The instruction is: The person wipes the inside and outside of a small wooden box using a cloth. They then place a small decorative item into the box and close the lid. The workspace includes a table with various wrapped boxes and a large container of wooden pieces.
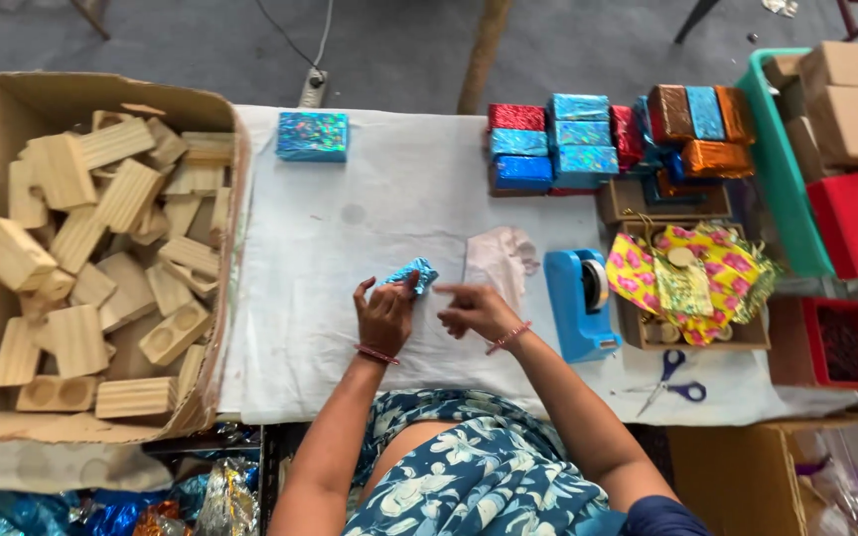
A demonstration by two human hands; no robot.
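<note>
While the left hand [382, 316] pinches foil [412, 274], wooden blocks [101, 248] fill the carton [12, 99].

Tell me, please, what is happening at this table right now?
A person is wrapping a small block in shiny blue foil, gripped by the left hand; the right hand rests beside it. A box of bare wooden blocks sits left, wrapped blocks are stacked behind, and a blue tape dispenser stands right.

Glossy blue foil packet [412, 274], matt white cloth table cover [350, 258], rough wooden blocks [101, 248]
</note>
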